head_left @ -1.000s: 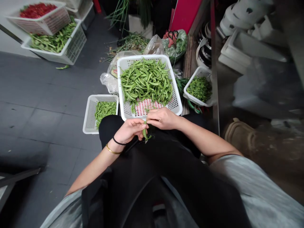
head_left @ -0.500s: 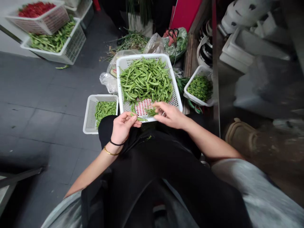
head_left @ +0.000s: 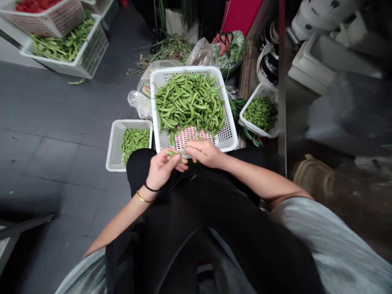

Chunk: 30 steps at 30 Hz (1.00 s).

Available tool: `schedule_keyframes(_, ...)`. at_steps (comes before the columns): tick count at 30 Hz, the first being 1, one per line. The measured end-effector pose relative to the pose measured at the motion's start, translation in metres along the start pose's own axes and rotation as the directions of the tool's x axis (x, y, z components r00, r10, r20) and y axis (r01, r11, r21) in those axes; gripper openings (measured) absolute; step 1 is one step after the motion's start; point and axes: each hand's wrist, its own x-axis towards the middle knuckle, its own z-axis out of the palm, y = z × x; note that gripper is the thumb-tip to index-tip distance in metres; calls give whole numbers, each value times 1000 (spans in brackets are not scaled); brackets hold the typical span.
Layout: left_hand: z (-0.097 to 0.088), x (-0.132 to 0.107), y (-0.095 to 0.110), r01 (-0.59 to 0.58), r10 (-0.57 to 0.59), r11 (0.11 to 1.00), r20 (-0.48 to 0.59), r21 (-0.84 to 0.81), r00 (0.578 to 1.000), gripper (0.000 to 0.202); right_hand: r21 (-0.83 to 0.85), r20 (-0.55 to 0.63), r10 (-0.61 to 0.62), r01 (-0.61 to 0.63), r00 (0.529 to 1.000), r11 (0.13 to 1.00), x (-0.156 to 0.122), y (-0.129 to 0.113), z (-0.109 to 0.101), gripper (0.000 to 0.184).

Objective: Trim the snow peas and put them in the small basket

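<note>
Black cloth (head_left: pixel 196 212) covers the lap, nearest me; green scrap (head_left: pixel 193 177) on it, so it's probably doubling as a catcher.

Left hand (head_left: pixel 162 166): thumb and forefinger clamped on one green pod (head_left: pixel 171 153), just nearer than the big basket's near rim. Light pinch, most of the pod hidden by fingers; reads like a hold meant to leave the far end to the other hand.

Right hand (head_left: pixel 206 153): thumb and fingertips drawn together, right beside the left's fingertips. Whether there's a bit of stem between them, or whether the hands touch, can't tell.

Big white basket (head_left: pixel 230 136) sits straight ahead, near edge at the knees. Presumably there to keep the reach short. Pod pile (head_left: pixel 190 100) heaped to the far side, mesh mostly bare on the near side; looks like handy working room.

Small basket (head_left: pixel 116 149) on the floor, left, just beside the left knee, pods (head_left: pixel 135 141) in its right half. Close drop for the left hand, I'd say.

Right of the big one: basket of leafy greens (head_left: pixel 261 113), apart from the pods.

Far: scissors (head_left: pixel 226 38) on a bag, out of easy reach. Far left: stacked baskets (head_left: pixel 92 57), likely to save floor.
</note>
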Motion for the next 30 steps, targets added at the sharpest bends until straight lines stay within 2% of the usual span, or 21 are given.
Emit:
schedule_keyframes(3, -21, 9, 2, -55, 22, 989, -223, -139, 975, 13, -224, 91, 88, -66, 992, 972, 12, 29, -19, 33)
schedule_keyframes(5, -35, 14, 3, -58, -4, 974, -272, -218, 962, 8, -446, 255, 203, -71, 945, 892, 26, 53, -27, 23)
schedule_keyframes(6, -40, 16, 2, -34, -36, 963, -254, -268, 967, 5, -545, 339, 282, -57, 898, 837, 34, 64, -26, 16)
schedule_keyframes(8, -47, 19, 1, 52, -122, 928, -169, -369, 978, 6, -683, 431, 396, 6, 811, 731, 55, 79, -15, 24)
schedule_keyframes(9, -48, 20, 0, 95, -158, 906, -123, -413, 980, 8, -721, 445, 409, 48, 797, 691, 66, 83, -4, 30)
schedule_keyframes(11, -46, 21, -2, 148, -204, 868, -69, -475, 977, 9, -749, 441, 354, 121, 824, 652, 87, 87, 22, 31)
schedule_keyframes(14, -42, 20, -3, 181, -234, 858, -53, -482, 971, 15, -729, 466, 278, 186, 840, 659, 111, 90, 56, 31)
schedule_keyframes(16, -42, 18, -4, 220, -267, 868, -45, -445, 963, 22, -715, 487, 266, 205, 832, 668, 117, 95, 65, 31)
schedule_keyframes(19, -43, 17, -9, 306, -346, 858, -24, -413, 938, 23, -704, 493, 227, 232, 840, 671, 109, 105, 55, 28)
schedule_keyframes(22, -38, 20, -19, 404, -438, 814, 16, -418, 899, 27, -664, 388, 144, 168, 910, 729, 87, 102, 34, 23)
schedule_keyframes(25, -25, 26, -27, 441, -481, 788, 16, -429, 876, 33, -440, 150, 59, 13, 987, 898, 57, 80, 22, 17)
schedule_keyframes(27, -15, 28, -28, 361, -419, 822, -39, -440, 907, 34, -183, 27, 39, -34, 999, 983, 35, 59, 22, 17)
schedule_keyframes(30, -7, 23, -26, 242, -297, 878, -73, -414, 952, 31, 83, -64, 52, -47, 997, 995, 4, 30, 27, 17)
